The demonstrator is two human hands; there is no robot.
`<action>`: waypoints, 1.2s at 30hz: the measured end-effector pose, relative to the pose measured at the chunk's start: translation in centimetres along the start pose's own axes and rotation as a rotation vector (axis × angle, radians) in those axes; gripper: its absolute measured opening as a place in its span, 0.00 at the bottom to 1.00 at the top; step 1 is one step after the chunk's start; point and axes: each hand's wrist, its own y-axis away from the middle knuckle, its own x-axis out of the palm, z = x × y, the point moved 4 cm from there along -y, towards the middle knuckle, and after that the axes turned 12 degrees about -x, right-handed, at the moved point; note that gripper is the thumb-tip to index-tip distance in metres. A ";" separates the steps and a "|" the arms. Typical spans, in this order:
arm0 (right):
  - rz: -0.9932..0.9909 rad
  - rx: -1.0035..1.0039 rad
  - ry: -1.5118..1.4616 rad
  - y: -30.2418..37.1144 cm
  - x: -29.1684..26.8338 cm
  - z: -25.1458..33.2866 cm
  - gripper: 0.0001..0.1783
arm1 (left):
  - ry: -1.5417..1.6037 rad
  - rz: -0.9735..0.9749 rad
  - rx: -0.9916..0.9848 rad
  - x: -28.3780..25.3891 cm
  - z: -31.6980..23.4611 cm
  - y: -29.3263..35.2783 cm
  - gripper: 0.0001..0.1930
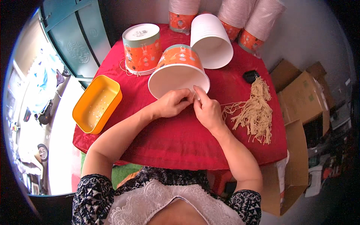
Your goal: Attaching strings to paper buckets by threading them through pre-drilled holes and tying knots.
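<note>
An orange-printed paper bucket lies on its side, its white open mouth facing me. At its lower right rim, my left hand is closed with thumb and fingertips pinched. My right hand meets it there, index finger raised against the bucket's opening and thumb close by. Something small and pale seems to sit between the fingertips, too small to make out. Just right of that hand lies a bundle of beige strings, with loose strands trailing toward it.
Upside-down stacked buckets with a string loop stand left; a white bucket lies behind. A yellow tray holds small white bits. Wrapped bucket stacks line the back of the red-covered table. Cardboard boxes sit at right.
</note>
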 end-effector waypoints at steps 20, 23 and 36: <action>-0.099 -0.108 -0.329 -0.4 -1.5 1.6 0.08 | -0.049 -0.086 -0.118 0.1 0.3 -0.3 0.05; 0.066 -0.161 -0.405 -0.5 -2.0 1.9 0.06 | -0.033 -0.117 -0.148 0.0 0.9 -0.4 0.05; 0.408 -0.450 -0.326 0.4 -0.1 3.8 0.07 | -0.058 -0.096 -0.013 0.5 0.2 -0.2 0.06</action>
